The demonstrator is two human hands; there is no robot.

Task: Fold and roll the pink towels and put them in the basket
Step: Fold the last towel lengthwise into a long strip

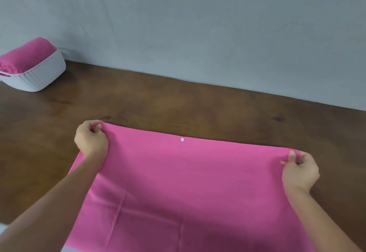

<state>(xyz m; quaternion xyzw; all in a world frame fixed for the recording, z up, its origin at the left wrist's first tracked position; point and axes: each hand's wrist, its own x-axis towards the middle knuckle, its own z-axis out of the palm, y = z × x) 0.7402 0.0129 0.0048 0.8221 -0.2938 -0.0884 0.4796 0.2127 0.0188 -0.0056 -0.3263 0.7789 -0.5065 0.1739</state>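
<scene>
A large pink towel (188, 188) lies spread across the near part of the brown wooden table (178, 103), reaching down to the bottom of the frame. My left hand (91, 139) pinches its far left corner. At the far right corner, my right hand (300, 169) pinches the cloth between thumb and curled fingers. The far edge of the towel runs taut between the two hands. A white woven basket (42, 73) stands at the far left against the wall, with a rolled pink towel (25, 56) inside it.
A grey wall (198, 23) rises directly behind the table's far edge. Bare wood lies between the towel's far edge and the wall, and between the towel and the basket. The table's near left corner shows at the bottom left.
</scene>
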